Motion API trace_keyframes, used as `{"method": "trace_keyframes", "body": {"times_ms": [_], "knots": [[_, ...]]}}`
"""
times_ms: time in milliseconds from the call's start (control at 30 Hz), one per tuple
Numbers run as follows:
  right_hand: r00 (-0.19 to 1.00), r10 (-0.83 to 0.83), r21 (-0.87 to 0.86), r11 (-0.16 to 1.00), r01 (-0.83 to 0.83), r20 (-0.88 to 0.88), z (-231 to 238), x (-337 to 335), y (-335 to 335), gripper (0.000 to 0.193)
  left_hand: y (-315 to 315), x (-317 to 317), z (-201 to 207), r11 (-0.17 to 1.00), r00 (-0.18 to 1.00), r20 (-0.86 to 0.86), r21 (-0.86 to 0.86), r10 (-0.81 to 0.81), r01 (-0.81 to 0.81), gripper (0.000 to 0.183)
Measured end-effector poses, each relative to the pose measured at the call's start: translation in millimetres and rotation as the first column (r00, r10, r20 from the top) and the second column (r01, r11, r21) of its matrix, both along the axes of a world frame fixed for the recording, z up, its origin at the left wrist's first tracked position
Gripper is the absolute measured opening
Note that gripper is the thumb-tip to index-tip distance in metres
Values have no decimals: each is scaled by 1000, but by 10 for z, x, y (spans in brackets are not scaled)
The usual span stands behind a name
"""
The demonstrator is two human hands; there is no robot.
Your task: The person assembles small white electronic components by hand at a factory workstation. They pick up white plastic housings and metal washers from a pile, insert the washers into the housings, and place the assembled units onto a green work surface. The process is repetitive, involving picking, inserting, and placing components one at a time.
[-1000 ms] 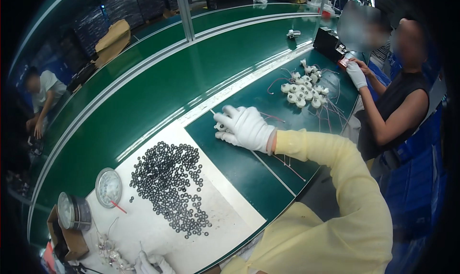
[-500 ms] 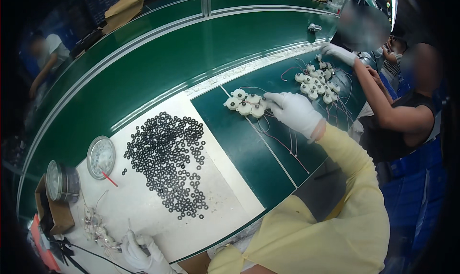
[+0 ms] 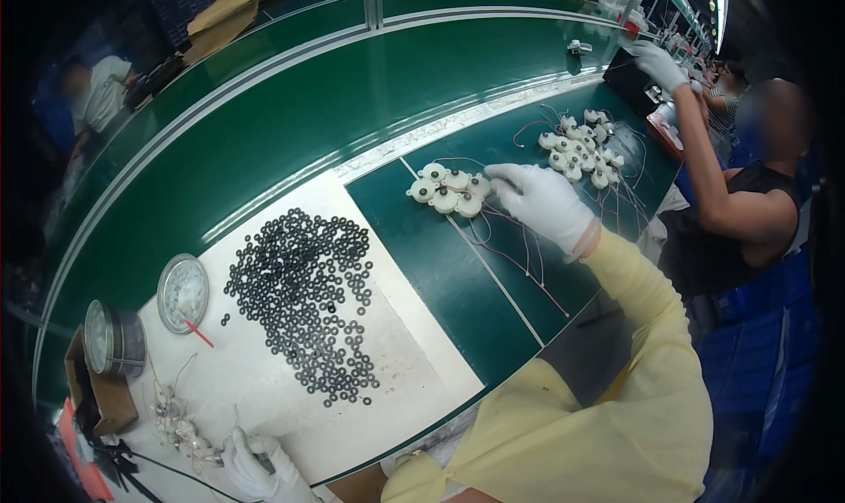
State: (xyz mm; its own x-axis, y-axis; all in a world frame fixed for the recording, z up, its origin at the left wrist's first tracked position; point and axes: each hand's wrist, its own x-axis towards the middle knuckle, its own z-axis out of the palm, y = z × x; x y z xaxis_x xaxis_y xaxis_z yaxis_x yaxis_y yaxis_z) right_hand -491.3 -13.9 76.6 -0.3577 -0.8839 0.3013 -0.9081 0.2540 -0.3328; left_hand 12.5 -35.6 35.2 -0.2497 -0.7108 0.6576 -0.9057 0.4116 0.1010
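At the far middle of the bench, my right hand [image 3: 546, 205], in a white glove, reaches the right edge of a group of round white wired parts [image 3: 444, 198] with dark centres. Its fingers look extended and apart, the tips beside the rightmost part; whether they touch it is hard to see. Thin wires trail from the group under the hand. At the lower left, my gloved left hand [image 3: 255, 469] is curled around something small and dark, mostly hidden by the fingers. Beside it lie several similar wired parts [image 3: 180, 424]. Many small black rings [image 3: 304, 283] are spread over the white sheet.
A round metal lid [image 3: 183, 293] with a red stick [image 3: 199, 333], a metal tin [image 3: 116, 337] and a cardboard box [image 3: 110, 397] stand left. Another cluster of white parts [image 3: 581, 146] lies at right, near a co-worker's raised arm [image 3: 695, 151]. A metal rail [image 3: 264, 80] runs behind.
My right hand has lifted slightly from the rightmost white part. My left hand has barely moved. The co-worker's gloved hand has risen to the right, and a dark box shows behind it.
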Motion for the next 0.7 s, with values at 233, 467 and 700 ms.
{"method": "trace_keyframes", "body": {"times_ms": [233, 467, 700], "knots": [[995, 56, -97, 993, -64, -85, -69, 5, -31, 37, 49, 225, -359, 997, 990, -144, 81, -2, 13, 36], [929, 183, -168, 954, -246, -323, -74, -79, -413, 78, -22, 270, -373, 995, 993, -117, 92, -29, 40, 37], [873, 404, 151, 914, -376, -272, -231, 140, -766, 65, -34, -298, 264, 990, 997, -7, -121, -71, 70, 32]]}}
